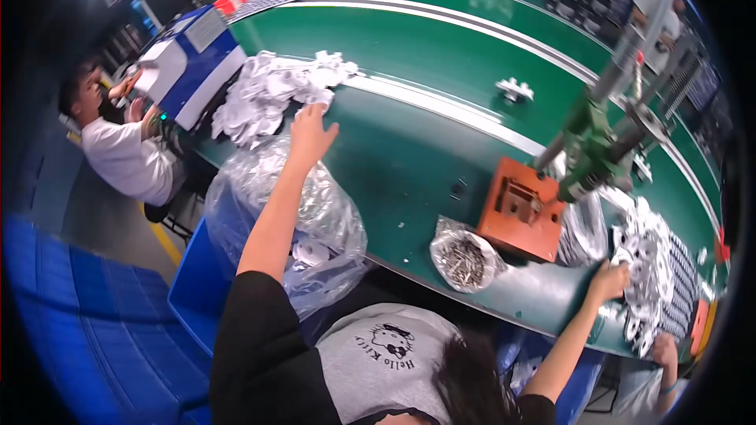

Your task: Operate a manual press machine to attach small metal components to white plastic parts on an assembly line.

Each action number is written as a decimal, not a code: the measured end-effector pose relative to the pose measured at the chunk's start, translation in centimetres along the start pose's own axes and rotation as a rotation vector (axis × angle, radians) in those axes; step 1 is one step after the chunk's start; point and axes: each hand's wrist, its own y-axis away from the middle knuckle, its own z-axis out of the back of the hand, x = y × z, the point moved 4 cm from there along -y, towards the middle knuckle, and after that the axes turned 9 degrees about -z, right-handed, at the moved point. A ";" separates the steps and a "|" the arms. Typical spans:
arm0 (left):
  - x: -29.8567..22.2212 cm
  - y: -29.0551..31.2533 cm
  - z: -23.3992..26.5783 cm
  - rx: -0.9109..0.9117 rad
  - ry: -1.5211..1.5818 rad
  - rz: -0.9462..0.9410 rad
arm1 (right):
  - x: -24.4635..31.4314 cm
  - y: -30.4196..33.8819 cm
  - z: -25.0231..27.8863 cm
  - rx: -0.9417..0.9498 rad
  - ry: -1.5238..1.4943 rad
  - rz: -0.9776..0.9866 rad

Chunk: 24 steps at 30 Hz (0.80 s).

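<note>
My left hand (313,140) reaches to the near edge of a heap of white plastic parts (264,94) on the green bench. Its thumb stands apart from the fingers, and the fingertips are at a white piece; no firm grip shows. On the right, my right hand (609,280) is closed at the edge of a second heap of white plastic parts (650,260), its fingers bent round a white part. Between the hands stands a green hand press (587,153) on an orange base (504,208). A clear bag of small metal pins (465,261) lies beside it.
A large clear plastic bag (331,212) hangs over a blue bin (193,283) below my left arm. A green conveyor (409,39) with a loose white part (514,90) runs behind the bench. A co-worker (126,149) sits left by a blue-and-white machine (193,63); another person's hand (666,351) is far right.
</note>
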 end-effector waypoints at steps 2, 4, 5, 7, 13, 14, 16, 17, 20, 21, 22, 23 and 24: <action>5.3 0.1 -0.8 0.118 -0.063 0.325 | 0.5 0.4 0.6 -0.003 -0.007 -0.057; 7.3 0.2 -2.1 0.280 -0.019 0.431 | 0.5 0.3 0.3 -0.082 -0.097 -0.014; 7.1 0.1 -2.8 0.266 -0.083 0.367 | -0.1 0.2 -0.1 -0.091 -0.096 -0.011; 8.3 0.3 -4.9 0.078 -0.215 0.219 | -0.5 -0.3 -1.2 -0.068 -0.166 0.045; 8.1 -2.2 -6.5 0.217 -0.217 0.320 | -6.0 -0.6 -4.0 0.220 -0.683 -0.058; 8.2 -2.2 -6.4 0.251 -0.280 0.328 | -4.6 0.9 -2.3 0.449 -1.053 -0.198; 5.8 -2.6 -6.0 0.285 -0.169 0.312 | -4.5 3.2 1.4 0.276 -0.720 0.324; 4.2 -2.7 -5.3 0.313 -0.084 0.303 | -4.0 4.0 2.3 0.581 -1.344 -0.008; -2.8 -1.5 -3.9 0.236 0.838 0.497 | 0.7 9.5 6.1 1.088 -2.084 -0.373; -7.3 -0.9 -2.0 0.219 1.197 0.443 | 3.0 11.6 7.9 1.173 -2.069 -0.312; -12.2 0.1 0.1 0.195 1.554 0.385 | 5.8 13.7 10.4 1.262 -2.049 -0.247; -15.9 1.5 1.5 0.207 1.638 0.331 | 8.7 15.7 13.2 1.341 -2.007 -0.148; -19.0 2.9 2.5 0.222 1.724 0.276 | 11.2 17.6 15.6 1.414 -1.961 -0.052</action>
